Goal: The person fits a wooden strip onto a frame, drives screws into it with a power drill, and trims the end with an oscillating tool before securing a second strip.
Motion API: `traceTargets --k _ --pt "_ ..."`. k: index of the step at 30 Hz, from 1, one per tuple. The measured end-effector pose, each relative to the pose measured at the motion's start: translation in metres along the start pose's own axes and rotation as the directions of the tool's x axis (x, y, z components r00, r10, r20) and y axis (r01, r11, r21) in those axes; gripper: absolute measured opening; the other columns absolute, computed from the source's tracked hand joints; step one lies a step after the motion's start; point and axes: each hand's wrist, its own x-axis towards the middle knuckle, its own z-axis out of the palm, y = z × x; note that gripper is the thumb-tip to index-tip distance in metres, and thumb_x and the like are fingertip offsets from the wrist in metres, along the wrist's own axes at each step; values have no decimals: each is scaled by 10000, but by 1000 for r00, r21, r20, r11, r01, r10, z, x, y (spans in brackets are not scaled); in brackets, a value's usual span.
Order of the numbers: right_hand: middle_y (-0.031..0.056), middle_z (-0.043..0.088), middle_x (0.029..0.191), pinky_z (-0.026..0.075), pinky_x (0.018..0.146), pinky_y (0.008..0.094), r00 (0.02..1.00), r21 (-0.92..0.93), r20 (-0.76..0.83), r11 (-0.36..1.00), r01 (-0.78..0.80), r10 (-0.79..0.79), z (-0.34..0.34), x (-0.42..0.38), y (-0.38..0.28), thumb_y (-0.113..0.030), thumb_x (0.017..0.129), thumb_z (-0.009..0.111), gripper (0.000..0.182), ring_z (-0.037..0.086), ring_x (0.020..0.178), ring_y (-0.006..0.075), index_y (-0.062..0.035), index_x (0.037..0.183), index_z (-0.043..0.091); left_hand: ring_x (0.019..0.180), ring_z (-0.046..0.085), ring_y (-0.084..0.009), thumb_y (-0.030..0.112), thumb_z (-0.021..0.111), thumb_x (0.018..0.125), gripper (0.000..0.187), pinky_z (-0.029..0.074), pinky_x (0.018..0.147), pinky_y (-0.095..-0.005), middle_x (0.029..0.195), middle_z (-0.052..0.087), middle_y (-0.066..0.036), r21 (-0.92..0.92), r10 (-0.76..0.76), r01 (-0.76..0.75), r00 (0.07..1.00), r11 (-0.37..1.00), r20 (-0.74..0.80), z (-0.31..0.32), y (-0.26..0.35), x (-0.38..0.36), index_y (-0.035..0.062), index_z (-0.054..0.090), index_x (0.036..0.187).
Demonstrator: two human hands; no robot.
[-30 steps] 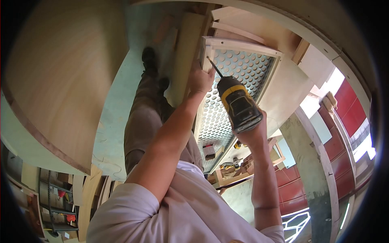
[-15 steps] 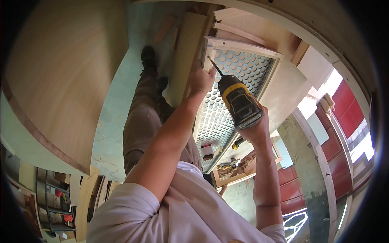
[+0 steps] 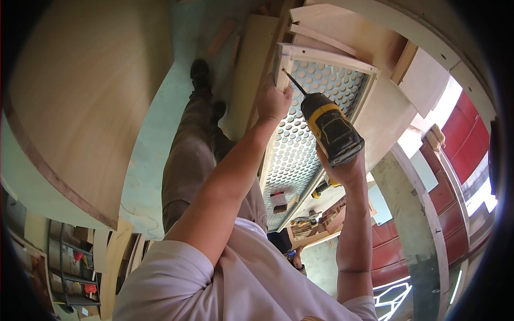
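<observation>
My right hand (image 3: 345, 167) is wrapped round the grip of a yellow and black cordless drill (image 3: 329, 125). Its long thin bit (image 3: 294, 82) reaches up and left, with the tip at the end piece of a pale wooden frame (image 3: 332, 60). My left hand (image 3: 274, 100) is closed round the frame's side just below that tip, some fingers hidden behind the wood. Inside the frame lies a panel covered in rows of round dots (image 3: 308, 125).
A long board (image 3: 249, 75) stands left of the frame. Loose wood strips (image 3: 326, 38) lie beyond it. A large curved plywood panel (image 3: 85, 107) fills the left. Behind my right arm are a second yellow tool (image 3: 321, 190) and a box of wood offcuts (image 3: 326, 219).
The whole view has shifted slightly, so the frame sits further right. The drill's body has tilted a little while its tip stays at the frame. My left hand keeps its hold.
</observation>
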Motion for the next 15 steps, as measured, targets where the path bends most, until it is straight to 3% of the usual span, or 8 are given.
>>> traceTargets --k 2,5,12,15 --pt "137 735 941 595 734 382 999 13 -30 1000 18 -17 3 -2 2 -63 792 775 275 733 806 297 -13 1050 693 847 699 -422 307 774 822 437 577 729 -503 958 698 -214 -10 24 -24 1000 1000 6 3 -4 0 56 597 1133" --pt "123 741 958 589 733 362 999 20 -13 999 -49 49 5 -7 5 -84 815 795 297 731 812 241 -1 1077 684 859 693 -436 298 762 825 441 573 732 -512 966 686 -229 -3 30 -30 1000 1000 1 -1 0 -2 54 581 1145" --pt "74 732 955 577 727 313 997 119 -63 992 -31 39 10 -8 6 -159 878 819 341 690 815 136 10 1134 669 801 703 -432 254 726 830 422 585 692 -507 907 705 -221 -35 45 -46 999 998 -30 -8 11 -2 42 569 1159" --pt "119 775 947 600 746 336 988 101 -137 993 -60 74 11 -5 -4 -106 787 856 313 768 837 238 1 1048 720 805 701 -438 253 725 831 445 586 703 -512 929 700 -232 -42 62 -64 997 997 -51 -10 12 -2 52 547 1186"
